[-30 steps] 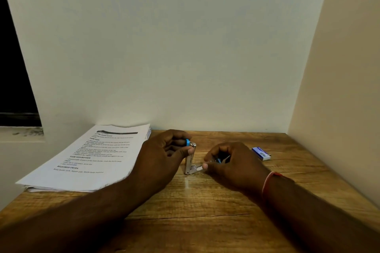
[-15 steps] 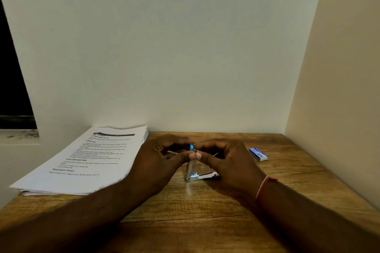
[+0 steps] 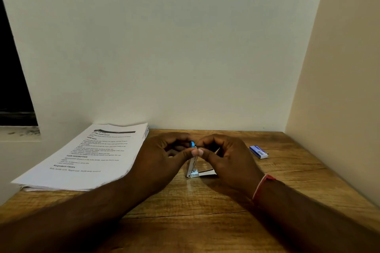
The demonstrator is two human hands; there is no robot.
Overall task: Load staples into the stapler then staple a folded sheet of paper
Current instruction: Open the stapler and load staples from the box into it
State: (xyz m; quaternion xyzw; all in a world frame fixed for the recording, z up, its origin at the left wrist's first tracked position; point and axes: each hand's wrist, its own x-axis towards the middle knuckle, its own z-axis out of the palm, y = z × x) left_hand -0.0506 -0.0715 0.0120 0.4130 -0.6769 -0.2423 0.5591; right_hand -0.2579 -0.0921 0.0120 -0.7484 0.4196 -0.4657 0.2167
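A small metal stapler (image 3: pixel 192 167) with a blue top stands hinged open on the wooden table (image 3: pixel 205 211), its upper arm raised nearly upright and its base lying flat to the right. My left hand (image 3: pixel 162 154) pinches the raised arm near its blue tip. My right hand (image 3: pixel 224 156) meets it from the right, thumb and fingers curled onto the same tip. Whether my right hand holds staples is hidden. A blue and white staple box (image 3: pixel 258 151) lies to the right.
A stack of printed sheets (image 3: pixel 88 156) lies at the table's left, partly over the edge. Walls close the table at the back and right. A dark window opening (image 3: pixel 12 88) is at the far left.
My right hand has moved up from the stapler's base to its raised tip, meeting my left thumb. The stapler's base now lies uncovered on the table.
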